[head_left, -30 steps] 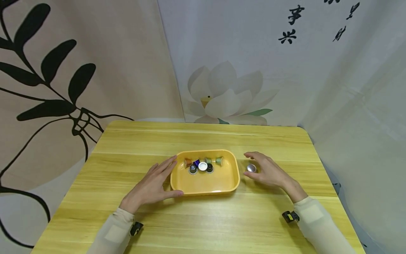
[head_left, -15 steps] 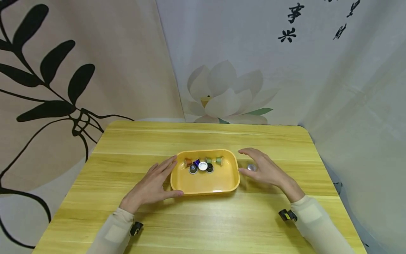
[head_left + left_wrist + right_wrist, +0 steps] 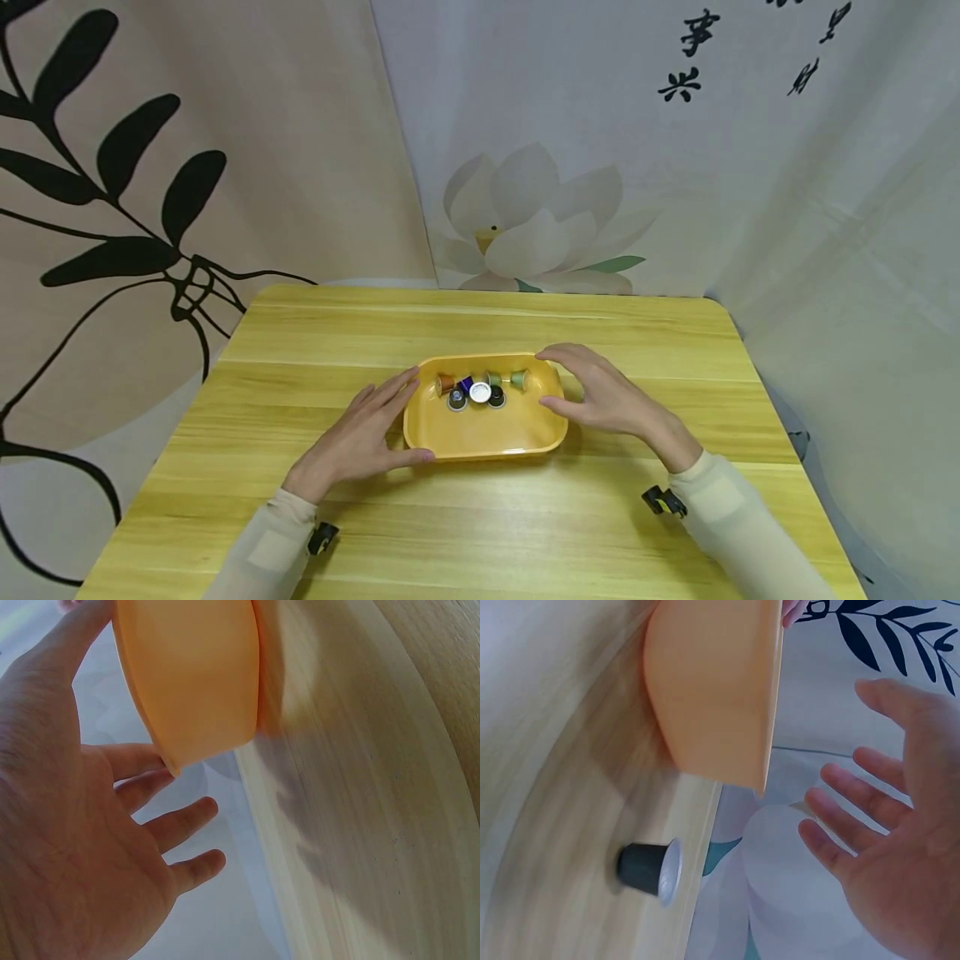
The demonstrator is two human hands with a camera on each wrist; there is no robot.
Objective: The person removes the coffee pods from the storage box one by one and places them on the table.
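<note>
A yellow tray (image 3: 480, 433) sits mid-table in the head view, with several coffee capsules (image 3: 480, 392) bunched toward its far side. At the tray's left end is my left hand (image 3: 352, 442), thumb at the near corner and fingers along the left rim. The left wrist view shows its index fingertip right at the rim, with the other fingers spread. My right hand (image 3: 607, 392) overlaps the tray's right end, thumb and fingers apart, holding nothing. A dark coffee capsule (image 3: 646, 870) stands silver side up beside the tray in the right wrist view; the right hand hides it from the head view.
The wooden table (image 3: 480, 533) ends at a back edge against a cloth backdrop (image 3: 570, 100) printed with a flower. Black leaf patterns cover the left cloth (image 3: 225, 83). Each wrist carries a small black camera.
My right hand has moved left from around the loose capsule to the tray's right end, leaving the capsule on the table. My left hand and the tray stay in place.
</note>
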